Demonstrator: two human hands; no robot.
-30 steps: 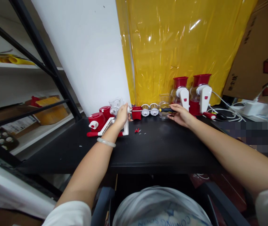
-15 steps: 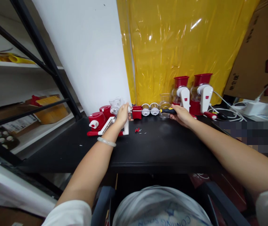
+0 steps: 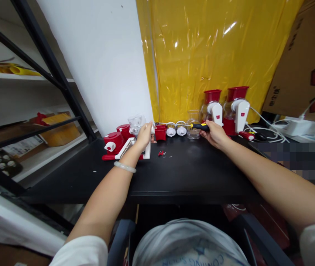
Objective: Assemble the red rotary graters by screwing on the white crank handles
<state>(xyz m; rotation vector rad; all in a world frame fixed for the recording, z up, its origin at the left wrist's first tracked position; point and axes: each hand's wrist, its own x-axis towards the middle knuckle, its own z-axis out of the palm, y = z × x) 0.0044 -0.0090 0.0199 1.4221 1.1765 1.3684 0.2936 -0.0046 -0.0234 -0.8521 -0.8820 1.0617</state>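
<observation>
My left hand (image 3: 145,134) is closed round a white plastic part (image 3: 147,150), which looks like the arm of a rotary grater; the fingers cover much of it. In my right hand (image 3: 215,134) is a long screwdriver (image 3: 199,127) with a black and yellow handle. Its thin shaft points left, and the tip is close to the top of the white part; I cannot tell whether they touch. Below the shaft, small red pieces (image 3: 161,153) and a few screws lie on the black table (image 3: 185,173).
Red grater bases (image 3: 113,142) and a white crank stand at the left. Behind the shaft are a red box-shaped part (image 3: 160,132), metal grater drums (image 3: 181,129) and a clear container (image 3: 193,133). Two assembled graters (image 3: 239,111) stand at the right, beside cables and a white power strip (image 3: 301,127).
The screwdriver has tilted: its tip has risen away from the white part's end, and the handle has shifted slightly right. My left hand stays in nearly the same place.
</observation>
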